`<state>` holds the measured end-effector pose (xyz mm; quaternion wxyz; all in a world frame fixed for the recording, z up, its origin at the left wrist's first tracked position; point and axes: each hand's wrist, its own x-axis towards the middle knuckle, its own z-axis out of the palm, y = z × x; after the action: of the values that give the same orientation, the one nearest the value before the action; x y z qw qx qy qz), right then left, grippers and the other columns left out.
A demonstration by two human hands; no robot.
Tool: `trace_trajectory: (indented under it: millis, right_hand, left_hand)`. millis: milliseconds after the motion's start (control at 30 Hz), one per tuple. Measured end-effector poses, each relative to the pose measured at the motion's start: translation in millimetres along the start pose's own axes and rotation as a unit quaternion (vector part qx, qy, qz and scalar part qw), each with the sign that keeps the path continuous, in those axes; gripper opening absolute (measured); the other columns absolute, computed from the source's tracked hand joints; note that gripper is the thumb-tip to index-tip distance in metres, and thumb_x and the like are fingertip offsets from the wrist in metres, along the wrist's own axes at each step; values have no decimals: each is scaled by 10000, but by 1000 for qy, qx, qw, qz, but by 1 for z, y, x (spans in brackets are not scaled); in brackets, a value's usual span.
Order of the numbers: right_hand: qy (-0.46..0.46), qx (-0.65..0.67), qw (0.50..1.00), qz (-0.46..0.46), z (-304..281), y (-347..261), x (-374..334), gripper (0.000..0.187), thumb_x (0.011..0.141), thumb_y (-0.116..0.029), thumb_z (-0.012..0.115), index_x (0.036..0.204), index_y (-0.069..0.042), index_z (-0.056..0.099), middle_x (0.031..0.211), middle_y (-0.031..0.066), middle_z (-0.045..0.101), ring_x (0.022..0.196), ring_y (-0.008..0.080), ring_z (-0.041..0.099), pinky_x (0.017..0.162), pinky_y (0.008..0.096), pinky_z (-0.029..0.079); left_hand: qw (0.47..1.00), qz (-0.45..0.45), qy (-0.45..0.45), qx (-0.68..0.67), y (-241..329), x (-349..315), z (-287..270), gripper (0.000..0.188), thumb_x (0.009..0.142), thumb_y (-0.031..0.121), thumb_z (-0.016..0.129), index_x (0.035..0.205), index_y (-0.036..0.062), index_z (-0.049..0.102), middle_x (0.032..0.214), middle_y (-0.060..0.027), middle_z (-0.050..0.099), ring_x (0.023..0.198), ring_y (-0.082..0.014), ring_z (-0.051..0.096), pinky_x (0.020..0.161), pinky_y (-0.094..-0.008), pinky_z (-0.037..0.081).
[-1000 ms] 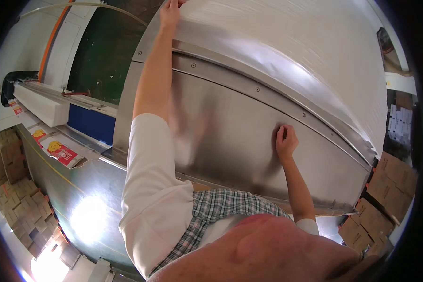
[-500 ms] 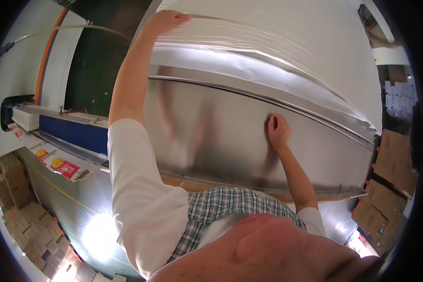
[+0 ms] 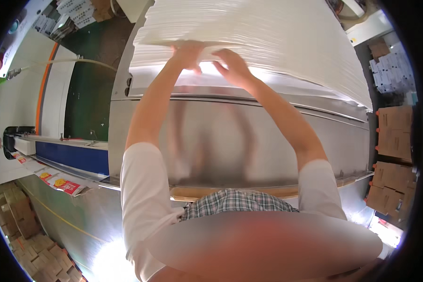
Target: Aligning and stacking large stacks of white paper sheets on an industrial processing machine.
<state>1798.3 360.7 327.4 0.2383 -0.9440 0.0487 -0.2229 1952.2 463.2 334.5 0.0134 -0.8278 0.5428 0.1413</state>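
A thick stack of thin white sheets lies on a metal table, its layered front edge facing me. My left hand rests against that edge left of the middle, thumb apart from the fingers. Some of its fingertips are lost against the layers. Just to its right, my right hand is open, fingers and thumb spread, in front of the lower layers. Nothing shows in its grasp. Both forearms reach across the table's bare metal front part, where their reflections show.
At the left are a blue strip along a machine and red-and-white printed cartons. A hose crosses behind. Brown boxes stand at the right, with more brown cartons at the lower left.
My left hand has come down and right from the stack's upper left edge. My right hand has risen from the metal surface to the stack and opened. The view has shifted.
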Motion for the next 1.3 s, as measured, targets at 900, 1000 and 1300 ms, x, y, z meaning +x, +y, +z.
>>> trace_trajectory:
  millis: [900, 1000, 1300]
  right_hand:
    - [-426, -302, 791, 317, -438, 404, -273, 1046, 393, -293, 834, 1300, -188, 323, 1260, 81, 427, 1197, 303, 351, 940, 575, 276]
    - [-415, -357, 758, 354, -476, 468, -317, 1059, 368, -188, 838, 1290, -185, 318, 1217, 87, 451, 1164, 293, 384, 945, 489, 332]
    - [-64, -173, 963, 198, -494, 471, -373, 464, 609, -144, 691, 1055, -153, 563, 1063, 134, 525, 1044, 308, 456, 897, 405, 356]
  left_hand:
    - [902, -368, -175, 142, 10, -20, 7, 1054, 461, 95, 738, 1344, 141, 166, 1367, -126, 263, 1273, -310, 231, 1011, -530, 238]
    - [930, -294, -124, 181, -45, -34, 31, 1016, 441, 76, 721, 1317, 134, 211, 1329, -147, 307, 1256, -297, 269, 1016, -459, 248]
    - [980, -149, 104, 86, -90, -68, 53, 870, 429, 43, 687, 1237, 109, 370, 1242, -149, 420, 1187, -328, 356, 988, -431, 279]
